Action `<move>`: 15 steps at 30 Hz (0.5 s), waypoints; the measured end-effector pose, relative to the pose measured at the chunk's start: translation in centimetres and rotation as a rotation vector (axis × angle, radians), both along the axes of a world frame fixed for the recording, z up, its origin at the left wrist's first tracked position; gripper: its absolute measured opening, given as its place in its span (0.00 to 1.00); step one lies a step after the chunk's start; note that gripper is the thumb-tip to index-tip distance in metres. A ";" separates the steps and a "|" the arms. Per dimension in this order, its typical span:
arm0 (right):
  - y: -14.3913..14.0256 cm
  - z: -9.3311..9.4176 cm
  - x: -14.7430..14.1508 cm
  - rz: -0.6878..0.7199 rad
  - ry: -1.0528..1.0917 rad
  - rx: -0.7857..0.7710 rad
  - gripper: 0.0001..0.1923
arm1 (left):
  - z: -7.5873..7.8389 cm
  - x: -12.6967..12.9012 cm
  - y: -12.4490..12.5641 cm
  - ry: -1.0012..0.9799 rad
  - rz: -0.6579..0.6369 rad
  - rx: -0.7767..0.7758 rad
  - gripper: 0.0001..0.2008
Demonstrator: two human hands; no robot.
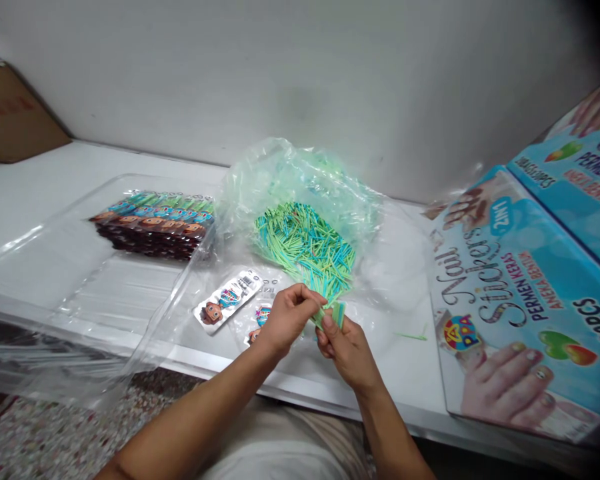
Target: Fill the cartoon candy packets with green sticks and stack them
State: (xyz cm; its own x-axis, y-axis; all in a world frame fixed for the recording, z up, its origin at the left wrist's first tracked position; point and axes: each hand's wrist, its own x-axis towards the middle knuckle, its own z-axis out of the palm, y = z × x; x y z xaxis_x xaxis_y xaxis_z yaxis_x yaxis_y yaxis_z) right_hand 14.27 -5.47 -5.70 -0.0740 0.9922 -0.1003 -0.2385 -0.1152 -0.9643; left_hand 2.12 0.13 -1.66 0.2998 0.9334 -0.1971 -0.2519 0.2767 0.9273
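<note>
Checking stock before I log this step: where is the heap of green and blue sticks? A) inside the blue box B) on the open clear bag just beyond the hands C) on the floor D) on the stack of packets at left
B: the sticks lie heaped on the clear bag, just beyond the left hand and right hand, which pinch a few.

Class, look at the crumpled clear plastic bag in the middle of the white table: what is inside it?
The plastic bag holds a heap of thin green and blue sticks. What lies under the heap is covered. The left hand and right hand pinch a few sticks just outside it.
</note>
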 end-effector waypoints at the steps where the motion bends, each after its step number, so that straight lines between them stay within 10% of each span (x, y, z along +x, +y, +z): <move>1: -0.1 0.0 0.0 0.001 0.006 -0.003 0.19 | 0.1 0.0 0.0 0.001 0.012 0.002 0.04; 15: -0.1 0.1 0.1 0.089 -0.008 -0.002 0.20 | 0.4 -0.6 0.0 0.028 -0.224 -0.012 0.07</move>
